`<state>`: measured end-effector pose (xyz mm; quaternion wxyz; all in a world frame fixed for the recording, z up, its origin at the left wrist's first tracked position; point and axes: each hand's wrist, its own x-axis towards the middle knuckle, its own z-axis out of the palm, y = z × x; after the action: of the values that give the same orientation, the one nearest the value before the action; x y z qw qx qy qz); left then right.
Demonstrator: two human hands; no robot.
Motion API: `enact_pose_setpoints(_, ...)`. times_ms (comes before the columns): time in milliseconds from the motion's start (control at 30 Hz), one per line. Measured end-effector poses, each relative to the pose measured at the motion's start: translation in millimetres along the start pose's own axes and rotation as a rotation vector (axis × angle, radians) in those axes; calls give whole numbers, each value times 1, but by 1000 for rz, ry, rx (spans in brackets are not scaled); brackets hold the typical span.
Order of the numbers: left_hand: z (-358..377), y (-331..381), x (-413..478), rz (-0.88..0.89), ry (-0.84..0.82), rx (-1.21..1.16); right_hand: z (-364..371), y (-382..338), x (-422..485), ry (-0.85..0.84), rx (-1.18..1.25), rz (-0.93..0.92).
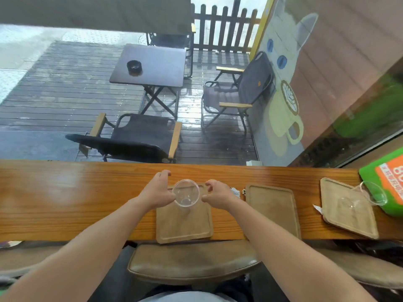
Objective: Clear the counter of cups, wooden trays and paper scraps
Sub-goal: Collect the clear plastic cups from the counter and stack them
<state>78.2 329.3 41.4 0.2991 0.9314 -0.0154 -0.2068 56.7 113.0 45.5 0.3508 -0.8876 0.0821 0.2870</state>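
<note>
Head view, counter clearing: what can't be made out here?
- Left hand and right hand: both beside the clear cup; whether either touches it is unclear, since the cup is transparent.
- Paper scrap: partly behind the right hand.
- Second cup: its tilt is hard to judge near the distorted edge.
- Green sign: cut off by the right edge, text blurred.

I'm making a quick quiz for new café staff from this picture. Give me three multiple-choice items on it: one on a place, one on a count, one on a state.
1. Where does the upright clear cup stand?
A. on the left tray
B. on the bare counter
C. on the stool

2. How many wooden trays lie on the counter?
A. two
B. three
C. four

3. How is the cup on the right tray?
A. upright
B. stacked
C. tipped over

Answers: 1 A, it sits on the left tray between both hands; 2 B, left, middle tray and right; 3 C, the tipped cup lies on its side.
</note>
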Motion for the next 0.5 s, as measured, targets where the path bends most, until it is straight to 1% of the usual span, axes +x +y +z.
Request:
enact_pose_setpoints(100,-16,13,3,5,66,31,-15,4,-6,67,-11,10)
enact_pose_setpoints(167,-24,28,7,45,57,107,-24,8,-12,133,-14,9)
enact_pose_setpoints(367,-12,110,22,298,-27,233,-50,31,-36,301,4,44)
enact_pose_setpoints(500,20,184,33,438,-97,328,-82,67,-68,404,88,153)
